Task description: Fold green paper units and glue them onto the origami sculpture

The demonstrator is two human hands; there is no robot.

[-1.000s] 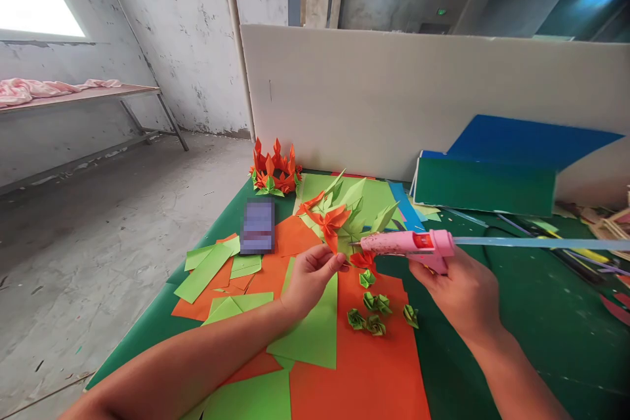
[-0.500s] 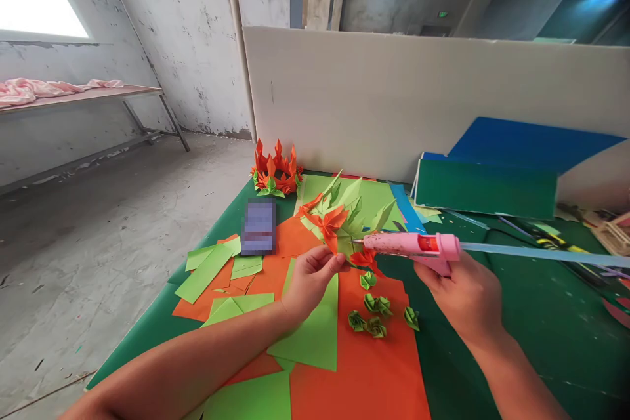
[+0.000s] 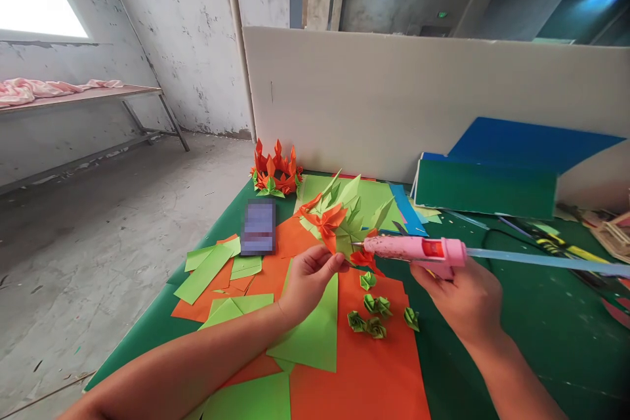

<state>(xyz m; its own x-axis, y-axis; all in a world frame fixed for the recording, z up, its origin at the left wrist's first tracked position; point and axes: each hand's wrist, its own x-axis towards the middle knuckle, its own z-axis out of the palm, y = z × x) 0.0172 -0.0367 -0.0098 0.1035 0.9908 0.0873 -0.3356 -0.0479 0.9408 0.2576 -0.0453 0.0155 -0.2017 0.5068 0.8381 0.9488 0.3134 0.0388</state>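
So, progress check: the leafy piece (image 3: 350,210) is up over the middle of the desk (image 3: 531,348), and I'd call it partway built. Green leaves and orange flowers (image 3: 329,223) are on it, though I can't tell how firmly. Six green rosettes (image 3: 376,328) sit loose in front of it, so those aren't on. The orange crown (image 3: 275,174) at the back looks finished to me.

Left hand (image 3: 312,279) has its fingers pinched shut on the piece's near end. Right hand (image 3: 462,295) has its fingers wrapped round the pink glue gun (image 3: 416,249), nozzle right by the flowers; can't tell if it's touching.

Roomwise, the white board (image 3: 369,98) walls off the back, and the left edge slants away past the phone (image 3: 259,228) and crown. The glue stick (image 3: 531,257) pokes out rightward towards the tools (image 3: 575,249), so I'd watch that side; bare green desk lies nearer.
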